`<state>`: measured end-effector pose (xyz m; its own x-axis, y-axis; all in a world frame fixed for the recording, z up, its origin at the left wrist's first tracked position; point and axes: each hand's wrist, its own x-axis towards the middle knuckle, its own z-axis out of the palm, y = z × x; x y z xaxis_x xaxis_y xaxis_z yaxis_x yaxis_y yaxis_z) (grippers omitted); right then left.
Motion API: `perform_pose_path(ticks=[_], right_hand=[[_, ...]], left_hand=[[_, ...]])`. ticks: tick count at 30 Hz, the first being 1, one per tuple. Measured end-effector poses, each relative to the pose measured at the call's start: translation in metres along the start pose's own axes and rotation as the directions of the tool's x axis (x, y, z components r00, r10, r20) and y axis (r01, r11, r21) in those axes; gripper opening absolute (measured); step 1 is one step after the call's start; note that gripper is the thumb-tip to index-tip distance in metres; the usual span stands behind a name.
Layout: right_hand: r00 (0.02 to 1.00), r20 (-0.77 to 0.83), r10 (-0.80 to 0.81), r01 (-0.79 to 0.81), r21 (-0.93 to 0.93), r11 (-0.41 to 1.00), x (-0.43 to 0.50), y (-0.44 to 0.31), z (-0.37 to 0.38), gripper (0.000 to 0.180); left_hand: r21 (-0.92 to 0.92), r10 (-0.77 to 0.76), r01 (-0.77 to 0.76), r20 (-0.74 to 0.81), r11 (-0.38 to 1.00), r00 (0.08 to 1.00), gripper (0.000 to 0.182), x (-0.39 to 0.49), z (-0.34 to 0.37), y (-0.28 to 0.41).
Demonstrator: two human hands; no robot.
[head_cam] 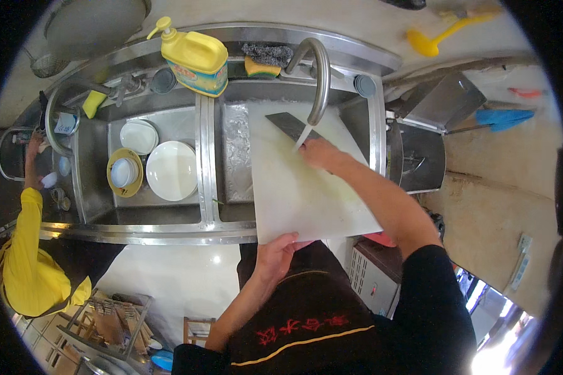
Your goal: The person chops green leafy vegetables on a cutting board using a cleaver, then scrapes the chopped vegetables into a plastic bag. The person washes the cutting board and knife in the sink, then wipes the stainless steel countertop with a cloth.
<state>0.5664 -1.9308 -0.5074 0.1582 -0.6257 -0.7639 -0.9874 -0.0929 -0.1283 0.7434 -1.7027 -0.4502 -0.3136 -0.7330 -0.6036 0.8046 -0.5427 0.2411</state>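
Observation:
My left hand (pixel 277 255) grips the near edge of a white cutting board (pixel 305 201), thumb on top. The board lies tilted across the right sink basin and juts over the front rim. My right hand (pixel 320 153) is closed around a cleaver (pixel 288 124); its handle is mostly hidden in the fist. The dark blade rests over the far part of the board, pointing away to the left. From the curved steel tap (pixel 324 75) a stream of water falls beside my right fingers. Shallow water (pixel 238 154) shows in the basin left of the board.
Left, a steel sink basin (pixel 94 187) holds white plates (pixel 171 170) and a yellow bowl (pixel 130 190) with smaller bowls inside. A yellow pump bottle (pixel 194 51) and a sponge (pixel 261 69) stand behind. A person in a yellow sleeve (pixel 30 211) works at the far-left basin.

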Motion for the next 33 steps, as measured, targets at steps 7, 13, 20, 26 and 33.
perform_pose_path(ticks=[7, 13, 20, 26, 33], right_hand=[[1.0, 0.012, -0.015, 0.014, 0.017, 1.0, -0.241, 0.073, -0.013, 0.045], [0.997, -0.041, -0.066, 0.06, -0.142, 0.988, -0.036, 0.068, 0.011, 0.045], [0.985, -0.033, -0.168, 0.17, 0.061, 0.984, -0.038, 0.076, -0.021, 0.048], [0.992, 0.122, 0.012, 0.001, -0.102, 0.995, -0.252, 0.098, -0.015, 0.045], [0.991, -0.135, 0.006, -0.031, -0.179, 0.983, 0.023, 0.106, 0.054, 0.044]], left_hand=[[-0.088, 0.031, -0.026, 0.056, 0.996, 0.998, 0.047, 0.006, -0.002, 0.006], [-0.002, -0.083, 0.084, -0.168, 0.997, 0.982, 0.051, -0.002, -0.013, -0.003], [-0.039, 0.022, -0.029, -0.168, 0.999, 0.986, 0.051, -0.024, -0.029, -0.006], [-0.079, 0.074, -0.093, -0.206, 0.993, 0.976, 0.053, -0.043, -0.036, -0.03], [-0.107, 0.102, -0.136, -0.277, 0.985, 0.955, 0.054, -0.06, -0.047, -0.03]])
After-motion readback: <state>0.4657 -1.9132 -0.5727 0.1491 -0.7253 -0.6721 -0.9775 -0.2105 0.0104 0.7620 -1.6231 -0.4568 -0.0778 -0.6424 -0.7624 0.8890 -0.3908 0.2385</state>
